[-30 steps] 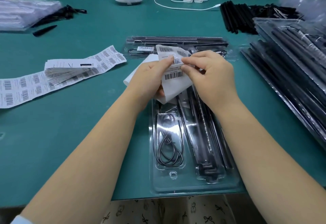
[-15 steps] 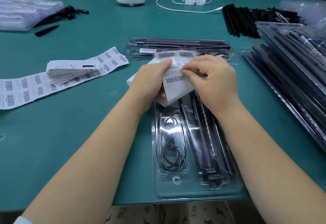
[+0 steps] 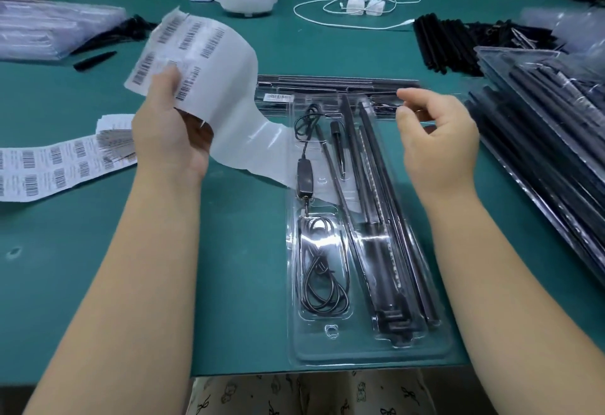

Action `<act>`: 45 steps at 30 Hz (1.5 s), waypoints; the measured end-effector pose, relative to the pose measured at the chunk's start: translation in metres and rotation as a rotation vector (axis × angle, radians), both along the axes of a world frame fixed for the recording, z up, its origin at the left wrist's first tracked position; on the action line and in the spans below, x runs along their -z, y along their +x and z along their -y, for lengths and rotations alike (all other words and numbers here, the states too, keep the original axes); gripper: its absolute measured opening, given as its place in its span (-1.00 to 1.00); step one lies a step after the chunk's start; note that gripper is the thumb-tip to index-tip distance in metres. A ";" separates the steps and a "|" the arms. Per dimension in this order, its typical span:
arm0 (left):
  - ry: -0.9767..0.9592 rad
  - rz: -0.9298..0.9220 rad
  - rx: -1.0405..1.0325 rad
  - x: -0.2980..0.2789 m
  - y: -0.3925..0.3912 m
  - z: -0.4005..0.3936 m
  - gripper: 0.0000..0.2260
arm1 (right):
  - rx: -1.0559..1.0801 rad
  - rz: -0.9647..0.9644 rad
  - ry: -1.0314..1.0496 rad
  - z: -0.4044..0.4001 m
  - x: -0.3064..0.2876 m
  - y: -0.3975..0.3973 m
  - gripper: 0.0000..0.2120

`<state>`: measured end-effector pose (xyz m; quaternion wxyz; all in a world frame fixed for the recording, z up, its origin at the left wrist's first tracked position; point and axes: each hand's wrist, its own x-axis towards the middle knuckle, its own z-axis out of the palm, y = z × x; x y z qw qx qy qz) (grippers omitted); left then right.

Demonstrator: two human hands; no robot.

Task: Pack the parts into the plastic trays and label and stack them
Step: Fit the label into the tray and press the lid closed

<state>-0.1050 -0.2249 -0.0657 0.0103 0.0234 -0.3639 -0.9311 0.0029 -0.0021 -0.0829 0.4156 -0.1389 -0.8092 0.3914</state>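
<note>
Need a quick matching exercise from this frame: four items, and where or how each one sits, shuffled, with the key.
Things:
1. label strip
2. coiled cable
3. white charger cable
4. loose black rods

Places or states:
A. lying in the left pocket of the near clear tray
B. heaped at the far right of the table
C. gripped and lifted by the left hand
D. looped at the far edge, centre

Pairs: 1-C, 2-A, 3-D, 4-B

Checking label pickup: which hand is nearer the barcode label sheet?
Left. The left hand grips the barcode label sheet; the right hand is apart, over the clear tray.
</note>
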 end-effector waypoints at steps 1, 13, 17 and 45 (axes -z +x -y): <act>-0.047 0.003 0.024 0.000 0.000 -0.001 -0.87 | -0.001 0.006 0.011 0.000 0.000 0.000 -0.77; -0.795 -0.243 0.565 0.016 0.035 -0.046 -0.88 | -0.264 0.148 0.229 0.019 0.003 0.001 -0.69; -0.801 -0.277 0.617 0.019 0.039 -0.050 -0.89 | -0.253 0.137 0.201 0.021 0.004 0.000 -0.74; -2.146 0.135 -0.225 0.049 -0.023 0.016 -0.53 | -0.058 -0.385 -1.522 -0.044 0.002 -0.002 -0.74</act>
